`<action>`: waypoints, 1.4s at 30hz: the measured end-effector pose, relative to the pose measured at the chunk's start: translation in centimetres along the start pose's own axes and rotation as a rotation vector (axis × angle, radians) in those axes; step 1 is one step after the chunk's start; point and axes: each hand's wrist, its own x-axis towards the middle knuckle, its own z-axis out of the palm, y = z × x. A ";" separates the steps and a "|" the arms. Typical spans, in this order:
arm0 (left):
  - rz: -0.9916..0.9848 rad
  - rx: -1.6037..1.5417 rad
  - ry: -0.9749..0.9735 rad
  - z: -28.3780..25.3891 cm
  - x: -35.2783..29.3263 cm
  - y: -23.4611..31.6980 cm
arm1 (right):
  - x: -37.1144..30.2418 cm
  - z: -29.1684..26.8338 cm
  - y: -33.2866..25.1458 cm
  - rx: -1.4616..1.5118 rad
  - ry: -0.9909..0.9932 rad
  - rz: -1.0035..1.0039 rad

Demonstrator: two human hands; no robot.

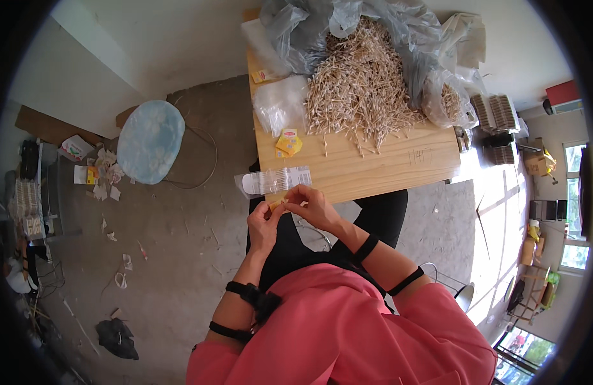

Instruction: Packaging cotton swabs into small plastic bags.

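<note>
Just off the table's near left corner, my left hand (263,226) and my right hand (314,208) meet with fingers pinched. Between their fingertips is a small yellow card (277,204), partly covered by the fingers. Right beyond them, a clear plastic bag (276,181) lies along the table edge with a row of cotton swabs showing through it. Several yellow cards (288,144) sit in a small stack farther up the table's left side. A large heap of loose cotton swabs (364,86) covers the far middle of the table.
The wooden table (399,163) carries grey plastic sheeting (296,38) around the heap and clear bags (280,106) at its left. A pale blue covered stool (151,141) stands to the left. Packed swab bundles (495,114) are beyond the right edge. A black bag (117,338) lies on the floor.
</note>
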 end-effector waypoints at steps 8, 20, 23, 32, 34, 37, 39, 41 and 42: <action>-0.038 0.025 -0.098 -1.0 1.6 1.0 | 0.9 -1.1 0.4 0.329 -0.126 0.231; -0.405 -0.334 0.390 -3.2 6.3 -5.7 | 5.2 0.7 2.2 -0.068 0.332 0.132; -0.447 -0.279 0.341 -2.8 6.5 -5.7 | 5.7 0.9 2.6 -0.241 0.352 0.032; -0.339 -0.257 0.326 -1.8 6.2 -4.7 | 6.4 1.3 3.1 -0.245 0.284 -0.043; -0.357 -0.245 0.330 -1.8 6.2 -4.4 | 6.5 1.4 3.3 -0.238 0.298 -0.110; -0.358 -0.215 0.340 -1.7 6.1 -4.2 | 6.9 2.1 2.9 -0.192 0.279 -0.004; -0.342 -0.197 0.341 -1.7 6.1 -4.2 | 7.0 2.4 2.6 -0.070 0.234 0.137; -0.335 -0.198 0.328 -1.6 6.2 -4.1 | 7.4 2.9 2.8 -0.083 0.250 0.109; -0.336 -0.196 0.326 -1.5 6.1 -4.0 | 7.5 3.1 2.9 -0.096 0.262 0.082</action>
